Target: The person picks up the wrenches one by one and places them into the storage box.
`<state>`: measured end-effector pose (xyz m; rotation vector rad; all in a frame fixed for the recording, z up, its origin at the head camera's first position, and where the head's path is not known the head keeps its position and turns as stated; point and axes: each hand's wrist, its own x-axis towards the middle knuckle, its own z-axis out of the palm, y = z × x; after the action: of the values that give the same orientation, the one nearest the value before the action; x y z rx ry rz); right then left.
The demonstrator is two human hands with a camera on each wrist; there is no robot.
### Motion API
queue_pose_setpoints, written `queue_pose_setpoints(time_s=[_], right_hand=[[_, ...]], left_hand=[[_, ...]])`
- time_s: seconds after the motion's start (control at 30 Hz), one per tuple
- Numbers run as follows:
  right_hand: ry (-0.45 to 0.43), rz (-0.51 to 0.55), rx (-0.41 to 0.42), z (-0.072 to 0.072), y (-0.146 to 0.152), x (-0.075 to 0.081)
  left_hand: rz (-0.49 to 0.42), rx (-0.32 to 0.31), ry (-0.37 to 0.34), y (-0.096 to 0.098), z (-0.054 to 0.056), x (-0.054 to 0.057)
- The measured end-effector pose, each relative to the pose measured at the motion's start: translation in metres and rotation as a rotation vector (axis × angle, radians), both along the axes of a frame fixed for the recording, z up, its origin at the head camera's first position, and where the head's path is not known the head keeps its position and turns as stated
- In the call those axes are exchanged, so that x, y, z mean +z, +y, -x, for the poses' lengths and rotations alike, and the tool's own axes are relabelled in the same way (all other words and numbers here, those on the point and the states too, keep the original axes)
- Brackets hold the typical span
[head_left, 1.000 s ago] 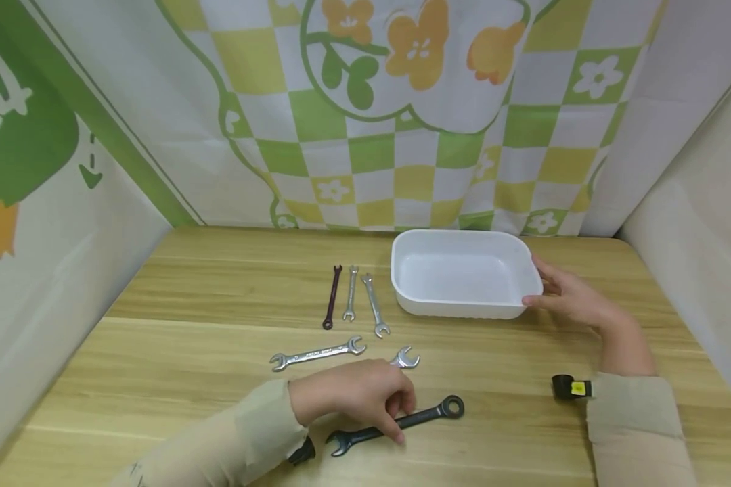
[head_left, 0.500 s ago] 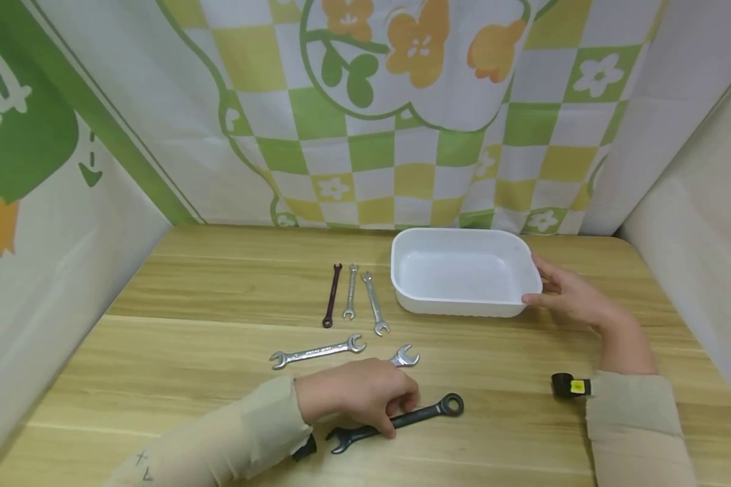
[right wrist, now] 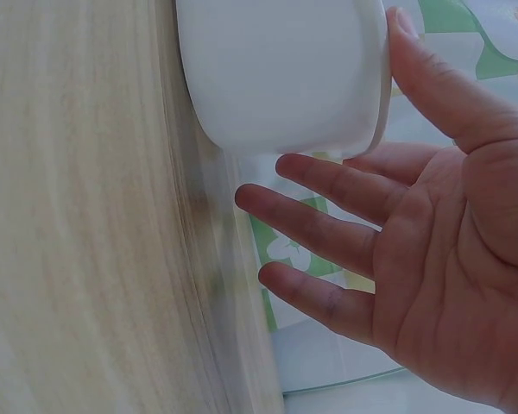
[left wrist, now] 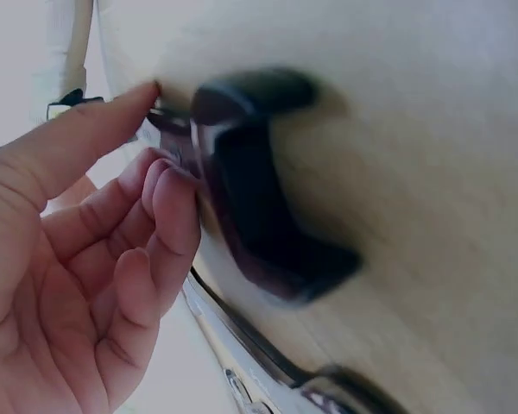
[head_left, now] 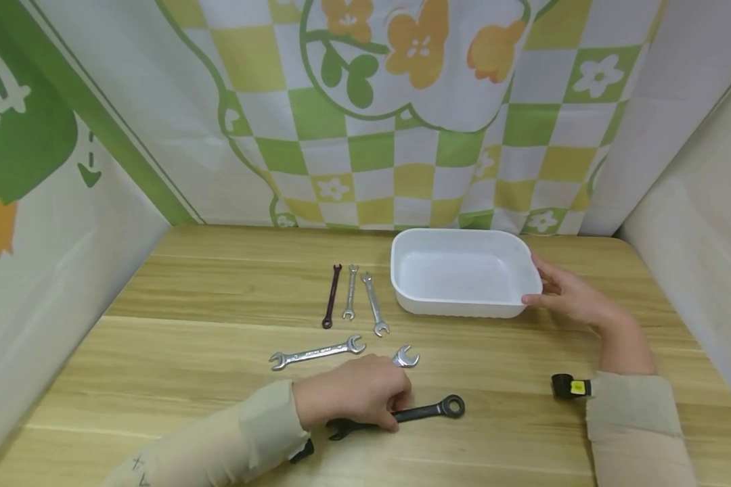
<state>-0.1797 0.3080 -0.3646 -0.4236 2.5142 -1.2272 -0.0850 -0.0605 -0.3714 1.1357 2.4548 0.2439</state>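
Note:
Near the front of the table, my left hand (head_left: 361, 392) pinches a black ratcheting combination wrench (head_left: 423, 412) by its shank between thumb and fingers. The ring end points right; the open end (left wrist: 250, 190) looms close in the left wrist view. Part of the shank is hidden behind the hand. At the back right, my right hand (head_left: 569, 295) touches the right end of a white plastic bin (head_left: 459, 308). Its thumb is at the rim, and the other fingers are extended in the right wrist view.
Beyond my left hand lies a silver open-end wrench (head_left: 317, 352), and another silver wrench (head_left: 407, 357) is partly hidden by the hand. Left of the bin are a dark red wrench (head_left: 331, 297) and two small silver wrenches (head_left: 351, 292). A patterned curtain (head_left: 414, 169) hangs behind the table.
The left thumb and fingers have closed on the black wrench. Its open end has shifted slightly away from the table's front, while the right hand and bin have stayed put.

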Motion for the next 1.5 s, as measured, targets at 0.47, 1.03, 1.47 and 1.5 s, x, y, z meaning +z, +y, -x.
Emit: queue_pose_setpoints(time_s=[0.47, 1.03, 1.47, 1.5], right_hand=[[-0.001, 0.011, -0.004, -0.001, 0.001, -0.002], [-0.013, 0.01, -0.004, -0.001, 0.001, -0.001], [-0.021, 0.007, -0.01, -0.001, 0.0, 0.0], [-0.021, 0.005, -0.011, -0.001, 0.001, 0.0]], left_hand=[[0.022, -0.055, 0.053, 0.002, 0.0, 0.003], [-0.04, -0.043, -0.126, 0.0, 0.016, 0.002], [-0.12, -0.014, -0.171, -0.005, 0.026, 0.01], [-0.135, -0.007, -0.183, -0.006, 0.027, 0.012]])
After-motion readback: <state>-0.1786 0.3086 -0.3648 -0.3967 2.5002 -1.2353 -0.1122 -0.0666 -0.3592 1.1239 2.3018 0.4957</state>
